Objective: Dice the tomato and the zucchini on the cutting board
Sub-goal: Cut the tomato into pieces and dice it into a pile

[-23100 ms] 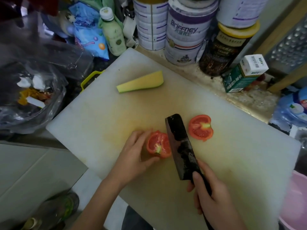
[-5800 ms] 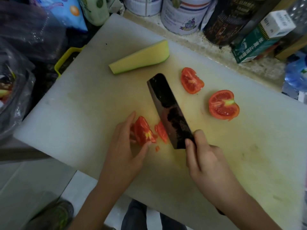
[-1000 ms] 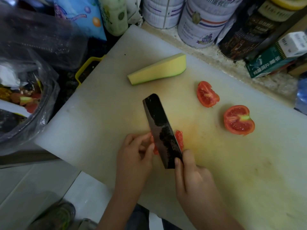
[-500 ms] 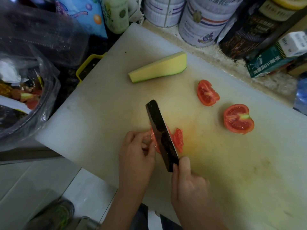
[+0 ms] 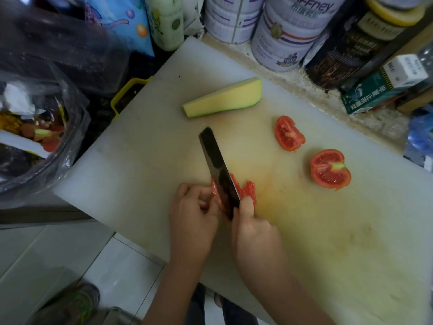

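- Left hand (image 5: 192, 216): fingers curled, fingertips pinching the tomato wedge (image 5: 213, 189) and steadying it on the cutting board (image 5: 140, 165), near the board's front edge; the wrist comes in over that edge.
- Right hand (image 5: 255, 233): wrapped around the knife (image 5: 216, 165) where blade meets handle, one finger lying up along the blade's flank. The handle itself is hidden under the hand.
- Knife: dark broad blade, edge down in the wedge, tip aimed at the board's far left corner.
- Change over the last half second: the blade has stepped closer to the left fingertips, and cut slices (image 5: 248, 193) now lie on its right side. By this evidence the wedge is nearly used up, and only a thin remnant is left between blade and fingers.
- Meaning for the task: the work is slicing so far, and cross-cuts are probably still needed to make dice.
- Tomato quarter (image 5: 288, 133) and tomato half (image 5: 330, 168): uncut, cut faces up, right of the board's centre.
- Zucchini (image 5: 225, 98): one untouched long piece, toward the board's far edge.
- Desk (image 5: 304, 83): speckled strip beyond the board's far edge, carrying tins (image 5: 288, 31).
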A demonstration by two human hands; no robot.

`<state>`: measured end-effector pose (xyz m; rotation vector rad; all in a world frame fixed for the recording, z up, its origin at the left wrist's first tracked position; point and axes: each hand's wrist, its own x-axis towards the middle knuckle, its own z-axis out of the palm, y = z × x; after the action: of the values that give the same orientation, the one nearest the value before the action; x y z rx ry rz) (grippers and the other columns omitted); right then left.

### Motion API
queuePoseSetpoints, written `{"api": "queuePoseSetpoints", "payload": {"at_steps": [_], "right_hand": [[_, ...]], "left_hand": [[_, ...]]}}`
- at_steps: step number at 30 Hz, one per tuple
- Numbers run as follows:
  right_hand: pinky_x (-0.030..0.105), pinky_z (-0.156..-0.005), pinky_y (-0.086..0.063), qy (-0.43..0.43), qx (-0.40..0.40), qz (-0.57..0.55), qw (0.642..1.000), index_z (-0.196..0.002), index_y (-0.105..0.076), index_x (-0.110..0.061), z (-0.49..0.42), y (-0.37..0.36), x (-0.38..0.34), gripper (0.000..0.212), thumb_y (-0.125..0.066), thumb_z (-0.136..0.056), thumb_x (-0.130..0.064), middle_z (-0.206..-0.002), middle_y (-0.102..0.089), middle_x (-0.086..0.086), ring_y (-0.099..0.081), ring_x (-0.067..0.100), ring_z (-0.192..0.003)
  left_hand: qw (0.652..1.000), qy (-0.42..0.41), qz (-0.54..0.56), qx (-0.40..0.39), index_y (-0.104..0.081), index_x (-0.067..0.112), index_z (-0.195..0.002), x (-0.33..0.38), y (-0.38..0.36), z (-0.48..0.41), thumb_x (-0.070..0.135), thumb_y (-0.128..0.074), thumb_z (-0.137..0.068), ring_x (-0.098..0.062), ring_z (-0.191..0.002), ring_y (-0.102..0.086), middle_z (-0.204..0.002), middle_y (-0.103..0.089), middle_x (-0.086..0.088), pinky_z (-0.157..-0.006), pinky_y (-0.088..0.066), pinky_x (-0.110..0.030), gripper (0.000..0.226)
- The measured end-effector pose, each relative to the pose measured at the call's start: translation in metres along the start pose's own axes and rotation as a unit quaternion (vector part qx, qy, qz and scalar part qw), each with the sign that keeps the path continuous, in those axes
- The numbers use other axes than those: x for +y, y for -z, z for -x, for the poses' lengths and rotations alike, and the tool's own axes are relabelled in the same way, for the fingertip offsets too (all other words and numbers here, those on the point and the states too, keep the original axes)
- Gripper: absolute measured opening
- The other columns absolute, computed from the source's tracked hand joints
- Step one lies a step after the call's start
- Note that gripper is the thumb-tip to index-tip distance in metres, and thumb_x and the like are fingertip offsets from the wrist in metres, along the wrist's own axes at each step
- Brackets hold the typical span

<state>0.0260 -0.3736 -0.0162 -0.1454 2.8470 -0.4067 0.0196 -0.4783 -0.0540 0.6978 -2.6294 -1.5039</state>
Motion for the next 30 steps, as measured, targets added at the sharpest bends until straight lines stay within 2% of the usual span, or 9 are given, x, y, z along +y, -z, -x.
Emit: {"api": "queuePoseSetpoints", "payload": {"at_steps": [5, 7, 9, 12, 17, 20, 24, 27, 30], "right_hand": [[0.014, -0.032, -0.002, -0.018, -0.009, -0.07, 0.997, -0.087, -0.033, -0.019, 0.036, -0.011, 0.023, 0.027, -0.059, -0.08, -0.012, -0.044, -0.007, -0.015, -0.02, 0.013, -0.026], [0.025, -0.026, -0.019, -0.016, -0.003, -0.031, 0.999, -0.094, -0.04, -0.014, 0.027, -0.013, 0.019, 0.019, -0.055, -0.083, -0.009, -0.04, -0.027, -0.009, -0.038, 0.019, -0.027], [0.037, -0.037, -0.044, 0.028, 0.017, -0.002, 0.999, -0.113, -0.046, -0.005, 0.007, -0.012, 0.009, 0.023, -0.053, -0.091, -0.004, -0.054, -0.057, 0.004, -0.059, 0.029, -0.045], [0.042, -0.053, -0.048, 0.042, -0.012, -0.022, 0.999, -0.127, -0.034, -0.002, -0.002, -0.006, 0.001, 0.032, -0.041, -0.096, -0.004, -0.078, -0.066, 0.014, -0.067, 0.034, -0.068], [0.029, -0.032, -0.023, 0.001, -0.025, 0.002, 1.0, -0.092, -0.037, -0.015, 0.041, -0.009, 0.022, 0.025, -0.057, -0.083, -0.005, -0.043, -0.051, 0.003, -0.05, 0.021, -0.033], [0.034, -0.044, -0.037, 0.016, -0.049, -0.067, 0.996, -0.098, -0.042, -0.01, 0.039, 0.005, 0.02, 0.008, -0.036, -0.101, -0.013, -0.059, -0.053, 0.003, -0.054, 0.025, -0.05], [0.025, -0.038, -0.028, 0.017, 0.031, -0.192, 0.981, -0.092, -0.04, -0.013, 0.03, 0.026, 0.02, 0.011, -0.039, -0.101, -0.019, -0.055, -0.046, 0.002, -0.041, 0.017, -0.041], [0.04, -0.04, -0.038, -0.015, 0.051, -0.225, 0.973, -0.092, -0.042, -0.014, 0.029, 0.038, 0.03, 0.011, -0.039, -0.101, -0.021, -0.057, -0.053, 0.01, -0.048, 0.025, -0.041], [0.044, -0.042, -0.044, -0.036, 0.052, -0.207, 0.976, -0.092, -0.044, -0.017, 0.028, 0.039, 0.05, 0.01, -0.041, -0.1, -0.023, -0.056, -0.054, 0.007, -0.05, 0.025, -0.041]], "left_hand": [[1.0, -0.009, -0.003, 0.002, -0.064, 0.021, -0.08, -0.004, -0.001, -0.002, 0.006, -0.074, -0.082, 0.003, -0.067, -0.055, -0.085, -0.05, 0.01, -0.064, -0.04, -0.002, 0.018], [1.0, -0.016, -0.012, 0.002, -0.066, 0.016, -0.081, -0.004, -0.001, -0.002, 0.004, -0.074, -0.081, 0.001, -0.062, -0.051, -0.086, -0.051, 0.006, -0.064, -0.039, -0.002, 0.014], [0.999, -0.023, -0.022, 0.001, -0.066, 0.013, -0.082, -0.004, 0.0, -0.003, 0.002, -0.073, -0.081, 0.002, -0.062, -0.049, -0.088, -0.052, 0.003, -0.063, -0.038, -0.001, 0.013], [0.999, -0.024, -0.031, -0.002, -0.066, 0.011, -0.082, -0.003, 0.001, -0.005, 0.001, -0.074, -0.08, 0.001, -0.062, -0.048, -0.087, -0.052, 0.002, -0.062, -0.037, -0.002, 0.013], [1.0, -0.018, -0.023, -0.005, -0.069, 0.009, -0.085, -0.001, 0.0, -0.007, 0.002, -0.073, -0.079, 0.003, -0.062, -0.048, -0.087, -0.052, 0.002, -0.065, -0.036, -0.008, 0.01], [0.999, -0.02, -0.024, -0.008, -0.069, 0.008, -0.09, 0.001, 0.001, -0.008, 0.001, -0.071, -0.079, 0.003, -0.065, -0.048, -0.089, -0.054, 0.0, -0.066, -0.035, -0.01, 0.013], [0.999, -0.028, -0.029, -0.006, -0.07, 0.008, -0.092, 0.003, 0.004, -0.005, -0.001, -0.067, -0.08, 0.002, -0.064, -0.047, -0.087, -0.054, 0.0, -0.067, -0.041, -0.012, 0.015], [0.999, -0.026, -0.035, -0.007, -0.071, 0.008, -0.099, 0.003, 0.003, -0.004, 0.0, -0.062, -0.086, -0.013, -0.073, -0.056, -0.092, -0.055, -0.001, -0.081, -0.048, -0.03, 0.017], [0.998, -0.002, -0.052, -0.029, -0.068, 0.01, -0.114, 0.012, 0.003, 0.001, 0.014, -0.056, -0.095, -0.022, -0.094, -0.061, -0.106, -0.054, -0.004, -0.088, -0.046, -0.029, 0.022]]}}
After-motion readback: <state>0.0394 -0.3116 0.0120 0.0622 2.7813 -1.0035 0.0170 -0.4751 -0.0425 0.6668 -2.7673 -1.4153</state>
